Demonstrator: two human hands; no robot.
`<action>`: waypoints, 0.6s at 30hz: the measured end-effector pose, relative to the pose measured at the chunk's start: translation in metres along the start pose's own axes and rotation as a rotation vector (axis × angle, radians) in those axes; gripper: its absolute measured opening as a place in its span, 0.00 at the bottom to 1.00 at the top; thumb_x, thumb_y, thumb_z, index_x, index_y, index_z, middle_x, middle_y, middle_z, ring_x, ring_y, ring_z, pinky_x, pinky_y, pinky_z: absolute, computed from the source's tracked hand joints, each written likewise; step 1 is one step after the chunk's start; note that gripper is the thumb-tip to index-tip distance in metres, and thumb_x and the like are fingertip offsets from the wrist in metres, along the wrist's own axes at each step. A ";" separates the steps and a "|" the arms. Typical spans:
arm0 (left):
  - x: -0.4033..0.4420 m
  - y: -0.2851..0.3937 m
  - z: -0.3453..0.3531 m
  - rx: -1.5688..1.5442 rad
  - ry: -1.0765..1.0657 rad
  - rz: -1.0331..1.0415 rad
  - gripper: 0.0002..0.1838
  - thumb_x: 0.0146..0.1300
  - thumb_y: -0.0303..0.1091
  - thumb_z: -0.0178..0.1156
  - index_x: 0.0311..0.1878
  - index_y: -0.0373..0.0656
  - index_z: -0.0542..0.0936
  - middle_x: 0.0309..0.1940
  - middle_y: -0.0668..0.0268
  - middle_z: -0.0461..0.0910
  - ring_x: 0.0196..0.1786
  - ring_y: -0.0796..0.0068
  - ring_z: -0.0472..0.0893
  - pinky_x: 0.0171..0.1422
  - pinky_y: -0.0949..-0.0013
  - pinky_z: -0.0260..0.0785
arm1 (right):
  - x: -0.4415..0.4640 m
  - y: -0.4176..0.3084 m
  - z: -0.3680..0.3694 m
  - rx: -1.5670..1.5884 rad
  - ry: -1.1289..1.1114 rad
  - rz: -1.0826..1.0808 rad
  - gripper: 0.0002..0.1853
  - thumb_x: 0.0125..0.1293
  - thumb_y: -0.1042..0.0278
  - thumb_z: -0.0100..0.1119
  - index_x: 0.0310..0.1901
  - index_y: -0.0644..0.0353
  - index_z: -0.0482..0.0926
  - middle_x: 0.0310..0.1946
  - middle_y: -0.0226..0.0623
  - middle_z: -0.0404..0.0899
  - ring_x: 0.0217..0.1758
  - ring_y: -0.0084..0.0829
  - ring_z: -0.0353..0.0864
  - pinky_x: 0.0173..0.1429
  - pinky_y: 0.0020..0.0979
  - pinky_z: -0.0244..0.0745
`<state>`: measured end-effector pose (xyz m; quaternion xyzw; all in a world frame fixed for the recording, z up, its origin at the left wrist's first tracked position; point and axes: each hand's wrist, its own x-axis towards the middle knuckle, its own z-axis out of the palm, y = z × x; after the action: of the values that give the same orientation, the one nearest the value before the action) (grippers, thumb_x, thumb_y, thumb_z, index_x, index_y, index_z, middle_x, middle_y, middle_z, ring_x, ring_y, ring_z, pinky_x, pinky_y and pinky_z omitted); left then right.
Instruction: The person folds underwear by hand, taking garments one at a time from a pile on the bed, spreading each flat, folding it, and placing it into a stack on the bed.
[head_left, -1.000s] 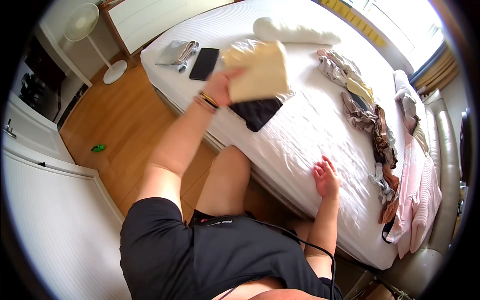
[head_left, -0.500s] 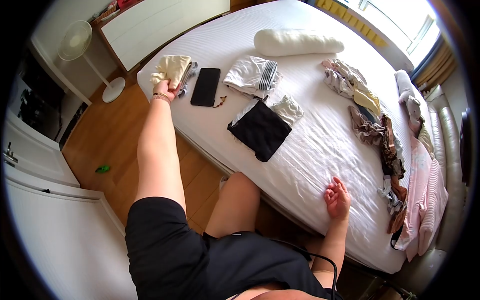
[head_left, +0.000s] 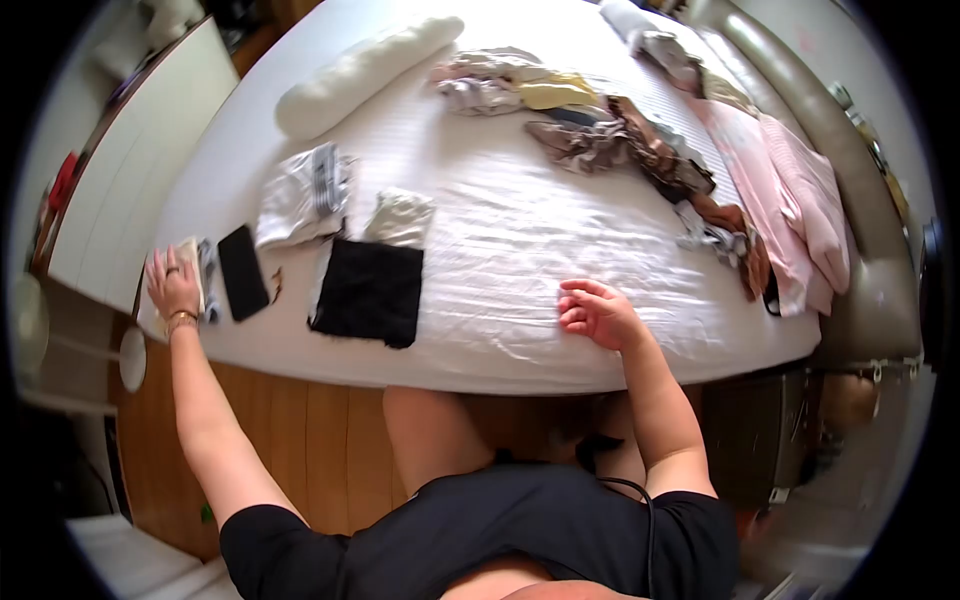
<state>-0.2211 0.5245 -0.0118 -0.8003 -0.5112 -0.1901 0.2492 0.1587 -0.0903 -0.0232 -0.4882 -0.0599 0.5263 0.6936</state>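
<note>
A folded cream cloth is partly covered by the flat, outspread left hand at the near left corner of the bed; the right hand, loosely half-open, is held by the near edge.

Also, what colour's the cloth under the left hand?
The cloth is pale cream where it shows beside the left hand; head view.

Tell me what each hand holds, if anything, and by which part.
Nothing appears gripped: the left hand lies flat and spread on top of the cream cloth, and the right hand is empty, loosely curled over the bed.
</note>
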 end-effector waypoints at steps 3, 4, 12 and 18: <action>-0.001 0.030 0.005 0.036 -0.488 -0.228 0.35 0.68 0.67 0.35 0.75 0.67 0.52 0.77 0.74 0.45 0.79 0.58 0.42 0.77 0.42 0.38 | -0.001 -0.020 -0.004 -0.160 -0.011 0.059 0.18 0.69 0.68 0.56 0.58 0.62 0.71 0.41 0.40 0.81 0.38 0.30 0.84 0.41 0.30 0.83; 0.003 0.033 0.003 0.014 -0.508 -0.238 0.35 0.67 0.67 0.35 0.75 0.67 0.52 0.77 0.74 0.45 0.79 0.58 0.41 0.77 0.41 0.37 | 0.002 -0.030 -0.008 -0.273 0.005 0.025 0.19 0.69 0.68 0.56 0.59 0.63 0.70 0.43 0.40 0.81 0.39 0.29 0.84 0.41 0.29 0.83; 0.008 0.019 0.012 -0.206 -0.442 -0.287 0.37 0.67 0.65 0.42 0.73 0.56 0.58 0.75 0.66 0.51 0.77 0.58 0.47 0.76 0.44 0.42 | 0.123 -0.133 -0.074 -0.223 0.521 -0.359 0.34 0.65 0.66 0.60 0.71 0.45 0.58 0.55 0.39 0.73 0.42 0.35 0.77 0.46 0.36 0.75; -0.003 0.062 -0.069 -0.498 0.213 -0.040 0.22 0.64 0.38 0.58 0.56 0.33 0.75 0.57 0.45 0.74 0.60 0.46 0.71 0.66 0.58 0.62 | 0.156 -0.138 -0.045 -0.172 0.430 -0.415 0.23 0.67 0.67 0.57 0.63 0.54 0.70 0.49 0.30 0.78 0.45 0.27 0.78 0.43 0.30 0.72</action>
<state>-0.1696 0.4595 0.0295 -0.8022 -0.4354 -0.3978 0.0931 0.3462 0.0094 -0.0115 -0.6227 -0.0543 0.2511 0.7391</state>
